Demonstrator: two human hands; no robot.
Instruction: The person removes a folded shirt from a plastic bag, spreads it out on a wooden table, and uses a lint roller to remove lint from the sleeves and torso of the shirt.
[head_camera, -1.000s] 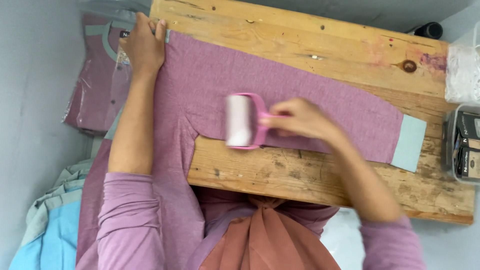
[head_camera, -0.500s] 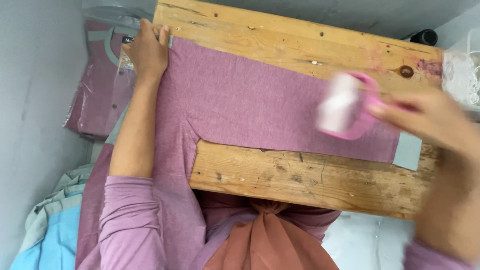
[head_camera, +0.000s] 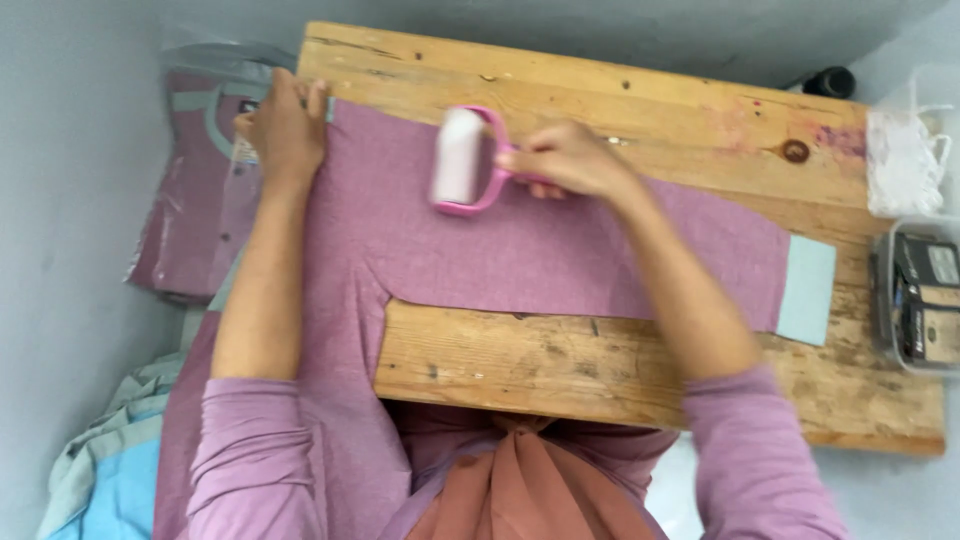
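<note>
A mauve long-sleeved shirt (head_camera: 520, 245) lies with one sleeve stretched rightward across a wooden table (head_camera: 620, 360); the sleeve ends in a pale green cuff (head_camera: 806, 290). My left hand (head_camera: 283, 128) presses flat on the shirt's shoulder at the table's left edge. My right hand (head_camera: 565, 160) grips the handle of a pink lint roller (head_camera: 462, 160), whose white roll rests on the upper part of the sleeve near the shoulder. The rest of the shirt hangs off the table toward my body.
Bagged folded shirts (head_camera: 195, 180) lie left of the table. A pile of light blue and grey-green cloth (head_camera: 100, 470) sits at lower left. At the right stand a clear box with dark packets (head_camera: 915, 300), a bag of white items (head_camera: 905, 160), and a dark bottle (head_camera: 828, 82).
My right hand swept the lint roller from mid-sleeve out to the cuff end, then came back left to the upper sleeve near the shoulder. My left hand stayed pressed on the shirt.
</note>
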